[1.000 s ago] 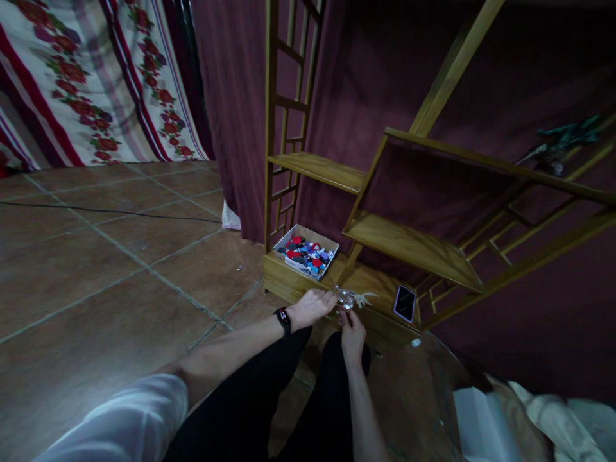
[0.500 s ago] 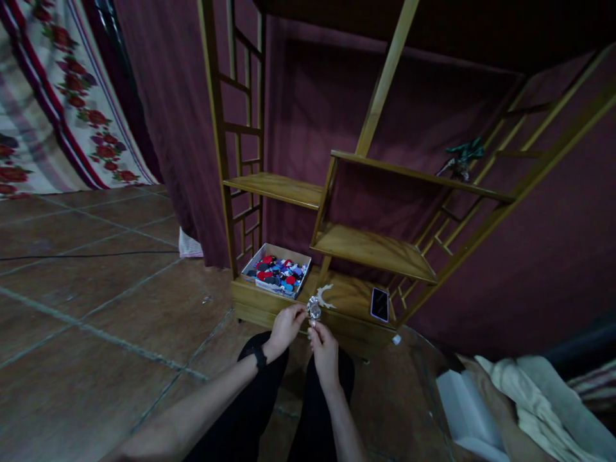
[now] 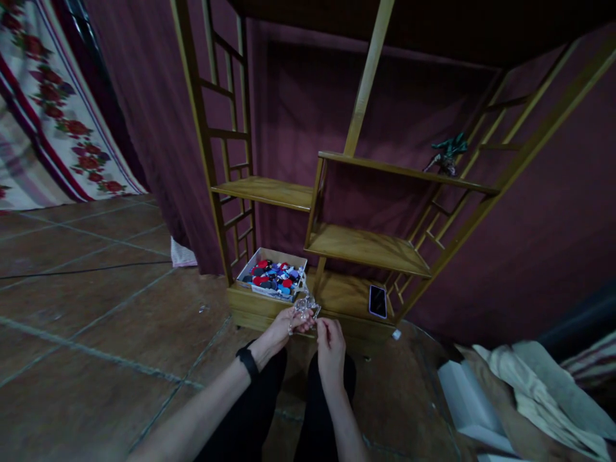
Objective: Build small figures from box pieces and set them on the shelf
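Observation:
My left hand [image 3: 283, 324] is closed on a small clear, glittery ornament [image 3: 305, 305] held just in front of the bottom board of a wooden shelf unit [image 3: 366, 247]. A black watch sits on that wrist. My right hand [image 3: 330, 343] is right beside it, fingers pinched together near the ornament; what they pinch is too small to make out. Behind the hands, a shallow cardboard box [image 3: 272, 276] of red, blue and black pieces rests on the bottom board.
A phone [image 3: 378, 300] lies on the bottom board at the right. A dark green object [image 3: 446, 153] sits on the upper shelf. Maroon curtains hang behind. A floral cloth [image 3: 43, 122], tiled floor with a black cable [image 3: 72, 269], and white cloth and a box [image 3: 486, 398] surround me.
The view has swung right and upward. The ornament has lifted off the bottom board into my left hand, and both hands have drawn slightly back toward me.

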`<action>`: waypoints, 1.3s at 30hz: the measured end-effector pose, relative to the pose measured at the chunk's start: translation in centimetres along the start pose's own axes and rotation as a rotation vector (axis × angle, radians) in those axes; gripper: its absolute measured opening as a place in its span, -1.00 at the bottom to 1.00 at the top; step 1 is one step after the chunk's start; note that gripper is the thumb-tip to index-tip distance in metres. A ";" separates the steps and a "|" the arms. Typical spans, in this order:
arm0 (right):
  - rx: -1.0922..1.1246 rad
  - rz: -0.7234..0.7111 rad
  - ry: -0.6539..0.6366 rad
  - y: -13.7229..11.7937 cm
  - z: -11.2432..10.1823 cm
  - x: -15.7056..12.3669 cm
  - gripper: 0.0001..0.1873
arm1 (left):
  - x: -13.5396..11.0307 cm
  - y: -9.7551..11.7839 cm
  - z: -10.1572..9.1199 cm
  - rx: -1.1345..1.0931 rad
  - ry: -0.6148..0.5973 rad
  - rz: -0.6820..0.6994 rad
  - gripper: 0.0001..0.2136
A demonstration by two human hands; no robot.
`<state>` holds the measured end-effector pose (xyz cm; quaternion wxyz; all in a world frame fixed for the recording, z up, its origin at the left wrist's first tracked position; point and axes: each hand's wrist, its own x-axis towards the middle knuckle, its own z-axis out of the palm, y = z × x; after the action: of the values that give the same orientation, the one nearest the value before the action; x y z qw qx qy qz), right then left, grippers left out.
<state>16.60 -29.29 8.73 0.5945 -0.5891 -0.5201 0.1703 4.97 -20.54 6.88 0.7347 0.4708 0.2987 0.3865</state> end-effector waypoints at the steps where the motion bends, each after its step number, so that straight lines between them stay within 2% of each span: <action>1: 0.014 -0.001 -0.005 -0.1 -0.1 0.1 -0.70 | 0.0 0.1 0.0 -0.017 -0.008 -0.013 -0.67; 5: 0.045 -0.054 -0.108 -0.9 -0.3 0.3 -0.71 | -0.2 0.4 0.4 -0.054 -0.007 -0.063 -0.64; 10: -0.123 -0.139 -0.188 -1.8 -0.4 -0.1 -0.71 | -0.6 0.7 0.9 -0.041 -0.030 -0.062 -0.62; 20: -0.315 -0.084 -0.325 -4.3 -1.3 -0.2 -0.68 | -1.1 1.6 1.9 -0.014 -0.102 0.004 -0.57; 31: -0.215 -0.095 -0.232 -3.3 -1.7 -0.5 -0.71 | -0.7 1.8 2.3 -0.014 -0.065 0.000 -0.71; 39: -0.014 0.029 -0.149 -1.5 -1.8 -0.2 -0.66 | -0.6 1.7 2.5 0.023 -0.070 0.036 -0.75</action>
<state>17.39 -30.76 10.43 0.5474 -0.5863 -0.5557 0.2187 6.15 -21.75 9.39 0.7322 0.4976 0.2686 0.3796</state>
